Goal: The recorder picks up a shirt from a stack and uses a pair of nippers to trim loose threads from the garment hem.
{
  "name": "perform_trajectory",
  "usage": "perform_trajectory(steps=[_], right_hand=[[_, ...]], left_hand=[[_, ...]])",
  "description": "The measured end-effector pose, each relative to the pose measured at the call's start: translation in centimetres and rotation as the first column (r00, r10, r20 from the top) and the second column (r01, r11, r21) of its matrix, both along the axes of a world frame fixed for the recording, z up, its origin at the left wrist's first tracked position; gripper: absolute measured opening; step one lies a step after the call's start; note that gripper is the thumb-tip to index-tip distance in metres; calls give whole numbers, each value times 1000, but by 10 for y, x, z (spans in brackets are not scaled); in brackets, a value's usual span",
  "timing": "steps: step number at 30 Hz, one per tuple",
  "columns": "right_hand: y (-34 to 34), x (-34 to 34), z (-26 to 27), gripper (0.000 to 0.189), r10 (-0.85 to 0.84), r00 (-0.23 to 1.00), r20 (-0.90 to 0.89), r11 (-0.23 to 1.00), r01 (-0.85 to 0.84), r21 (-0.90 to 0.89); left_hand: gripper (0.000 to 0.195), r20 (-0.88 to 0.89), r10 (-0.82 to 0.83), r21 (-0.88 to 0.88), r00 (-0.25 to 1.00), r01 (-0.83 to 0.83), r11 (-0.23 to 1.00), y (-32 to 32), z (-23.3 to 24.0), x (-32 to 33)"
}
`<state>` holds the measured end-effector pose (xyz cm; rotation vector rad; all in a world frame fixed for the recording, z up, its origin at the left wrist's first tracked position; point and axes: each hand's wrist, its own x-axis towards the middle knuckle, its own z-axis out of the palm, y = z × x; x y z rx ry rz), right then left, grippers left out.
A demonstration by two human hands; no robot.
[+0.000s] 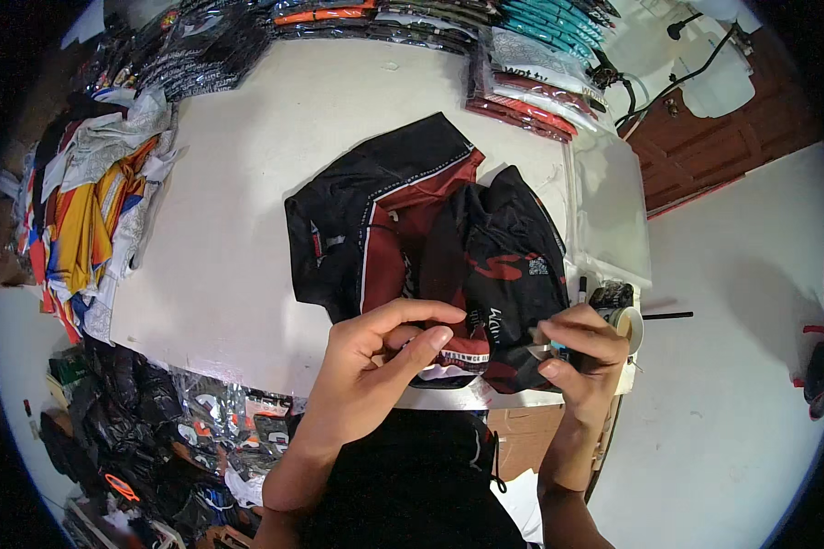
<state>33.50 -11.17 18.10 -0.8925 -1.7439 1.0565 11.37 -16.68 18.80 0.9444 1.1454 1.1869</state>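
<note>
A black and dark red printed jersey [412, 226] lies rumpled on the white table [226, 240], its lettered hem band [463, 357] turned towards me. My left hand [384, 357] hovers over that hem with thumb and forefinger apart; its other fingers curl beneath, partly hidden. At the garment's right side, my right hand [584, 353] grips a small metal-bladed cutter [540, 351] with a bit of blue on it. Most of the cutter is covered by my fingers, and its blade points towards the left hand.
Bagged garments [378, 20] are stacked along the far edge, and more folded ones [522, 103] at the far right. Loose colourful clothes [96, 226] hang over the left edge. A white cup [632, 326] and a marker [582, 288] stand at the right corner. Plastic-wrapped items [226, 418] lie below, left.
</note>
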Motion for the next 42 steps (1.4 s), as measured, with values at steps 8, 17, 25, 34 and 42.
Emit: perform_trajectory(steps=[8, 17, 25, 34, 42], right_hand=[[-10, -25, -25, 50, 67, 967, -246, 883, -172, -436], [-16, -42, -57, 11, 95, 982, -164, 909, -152, -388], [-25, -51, -46, 9, 47, 982, -183, 778, -151, -609], [-23, -47, -37, 6, -10, 983, -185, 770, -110, -628], [-19, -42, -31, 22, 22, 985, -172, 975, -59, -213]], left_hand=[[17, 104, 42, 46, 994, -47, 998, -3, -15, 1], [14, -70, 262, -6, 963, -263, 965, -34, -55, -20], [31, -94, 184, 61, 978, -179, 982, -37, -55, -15], [9, 6, 84, 24, 996, -84, 996, -32, -52, -15], [11, 119, 146, -7, 982, -146, 989, -23, -42, -5]])
